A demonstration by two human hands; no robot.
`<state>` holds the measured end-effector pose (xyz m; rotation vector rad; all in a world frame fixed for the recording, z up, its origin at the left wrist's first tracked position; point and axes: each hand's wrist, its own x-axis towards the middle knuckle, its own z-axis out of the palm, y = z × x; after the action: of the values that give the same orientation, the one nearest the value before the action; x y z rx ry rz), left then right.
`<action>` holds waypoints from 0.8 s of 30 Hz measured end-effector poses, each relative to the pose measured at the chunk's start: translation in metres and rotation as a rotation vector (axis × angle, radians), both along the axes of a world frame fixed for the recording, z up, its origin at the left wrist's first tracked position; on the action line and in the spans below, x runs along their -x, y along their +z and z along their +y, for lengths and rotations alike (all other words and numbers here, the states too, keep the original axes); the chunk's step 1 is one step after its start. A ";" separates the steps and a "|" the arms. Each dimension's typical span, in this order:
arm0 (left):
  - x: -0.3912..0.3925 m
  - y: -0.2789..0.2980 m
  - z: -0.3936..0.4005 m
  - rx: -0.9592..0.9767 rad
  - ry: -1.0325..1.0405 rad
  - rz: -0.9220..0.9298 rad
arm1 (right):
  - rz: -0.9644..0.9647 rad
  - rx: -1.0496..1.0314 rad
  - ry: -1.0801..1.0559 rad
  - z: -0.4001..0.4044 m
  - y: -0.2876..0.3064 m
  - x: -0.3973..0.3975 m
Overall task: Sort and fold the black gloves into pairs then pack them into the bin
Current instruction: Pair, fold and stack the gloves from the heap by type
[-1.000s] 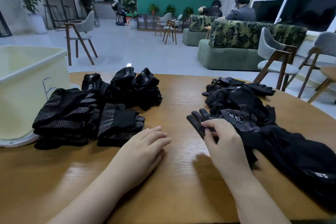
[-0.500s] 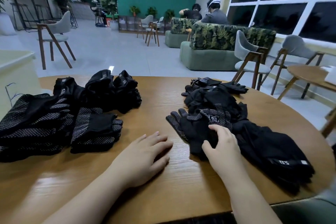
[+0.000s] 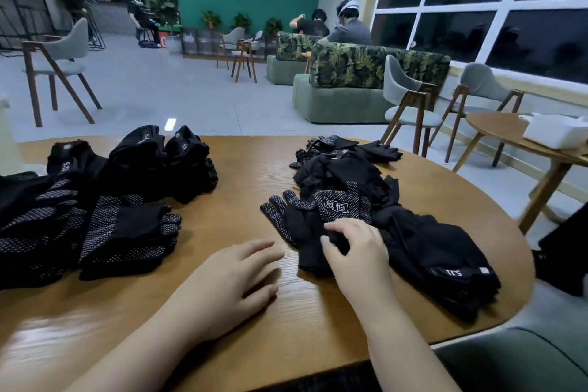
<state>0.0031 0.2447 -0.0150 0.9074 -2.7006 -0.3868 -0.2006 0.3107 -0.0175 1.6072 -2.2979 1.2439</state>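
Two hands over wooden table (image 3: 305,321). Right hand (image 3: 356,251) pinches dotted black glove (image 3: 296,226) at edge of unsorted pile (image 3: 413,232). Left hand (image 3: 229,280) flat, fingers relaxed. Folded pairs (image 3: 105,200) stacked left.

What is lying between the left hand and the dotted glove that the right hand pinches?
Nothing visible: only bare table separates the left hand from the dotted glove, which the right hand pinches.
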 end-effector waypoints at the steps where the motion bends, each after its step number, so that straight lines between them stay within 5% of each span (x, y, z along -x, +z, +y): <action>1: 0.004 -0.001 0.001 0.005 -0.014 -0.032 | 0.011 -0.083 0.038 0.001 0.000 -0.001; 3: 0.014 -0.004 0.002 0.012 -0.033 -0.090 | 0.032 -0.195 0.085 0.002 -0.001 0.002; 6: 0.028 -0.006 0.005 0.011 -0.056 -0.124 | -0.016 -0.101 0.077 0.008 0.001 0.005; 9: 0.036 -0.007 0.007 0.012 -0.082 -0.116 | 0.076 0.079 -0.086 0.020 -0.001 0.022; 15: 0.046 -0.007 0.009 0.018 -0.102 -0.134 | 0.093 0.067 -0.263 0.053 -0.006 0.052; 21: 0.066 -0.004 0.015 0.029 -0.119 -0.167 | 0.159 -0.271 -0.470 0.067 -0.003 0.074; 24: 0.070 -0.003 0.017 0.037 -0.130 -0.165 | 0.063 -0.209 -0.476 0.069 -0.002 0.081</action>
<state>-0.0674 0.2618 -0.0182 0.7881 -2.9169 -0.2987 -0.2815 0.3799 -0.0194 1.0228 -2.6216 0.8545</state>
